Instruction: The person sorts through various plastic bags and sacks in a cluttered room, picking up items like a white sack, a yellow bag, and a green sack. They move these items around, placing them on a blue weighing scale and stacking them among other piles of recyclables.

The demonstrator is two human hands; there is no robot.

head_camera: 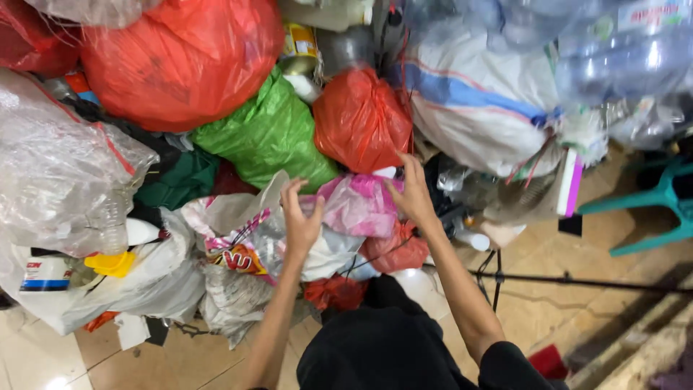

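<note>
A pink plastic bag [357, 204] lies in the middle of a heap of filled bags in front of me. My left hand [299, 217] rests against its left side with fingers spread and curled upward. My right hand [413, 191] touches its right upper edge, fingers apart. Neither hand has a closed grip that I can see. A small red bag [359, 119] sits just behind the pink one, and a green bag [267, 137] lies to its left.
A big orange-red bag [180, 58] and a clear bag of bottles [58, 173] fill the left. A white sack [484, 108] and clear bottles [621, 50] stand right. A teal plastic chair [653, 198] and a thin black rod [577, 282] lie on the tiled floor.
</note>
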